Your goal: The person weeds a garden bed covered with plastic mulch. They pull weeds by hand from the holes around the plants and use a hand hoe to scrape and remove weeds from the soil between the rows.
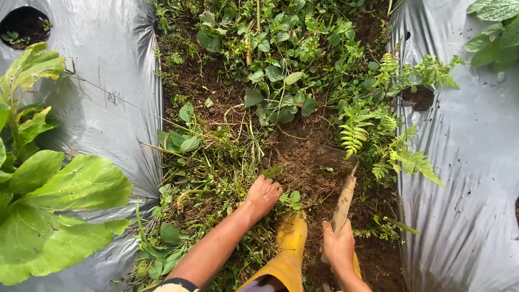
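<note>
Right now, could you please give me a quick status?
Left hand down on weeds. Right hand grips hoe handle, blade in soil. Fern beside blade.

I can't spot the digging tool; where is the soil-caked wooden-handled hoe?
In the head view, lower right of centre: the soil-caked wooden-handled hoe is gripped by the right hand, beside the yellow rubber boot.

Bare forearms, yellow rubber boot (289,243), dark cuff (175,283)
</note>
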